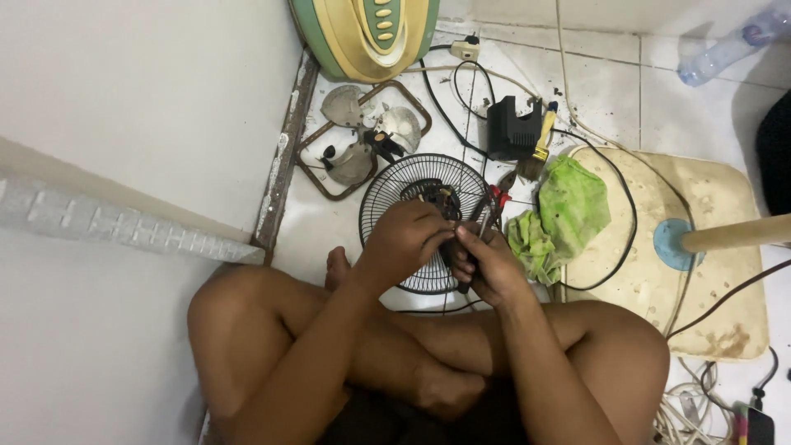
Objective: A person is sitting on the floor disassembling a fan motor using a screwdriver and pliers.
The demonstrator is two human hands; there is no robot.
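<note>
Both hands clasp a small dark fan part over the black wire fan guard point(387, 185): left hand point(404, 239) curled around it, right hand point(486, 265) pinching it alongside a thin metal tool point(484, 221). Guard lies flat on white tiled floor point(610, 91), green cloth point(568, 206) just beside, black box point(511, 128) and paintbrush point(540, 148) beyond.

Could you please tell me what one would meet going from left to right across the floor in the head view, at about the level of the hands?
White wall → left hand over the black fan guard → right hand → green cloth → cream fan base with its blue collar.
</note>
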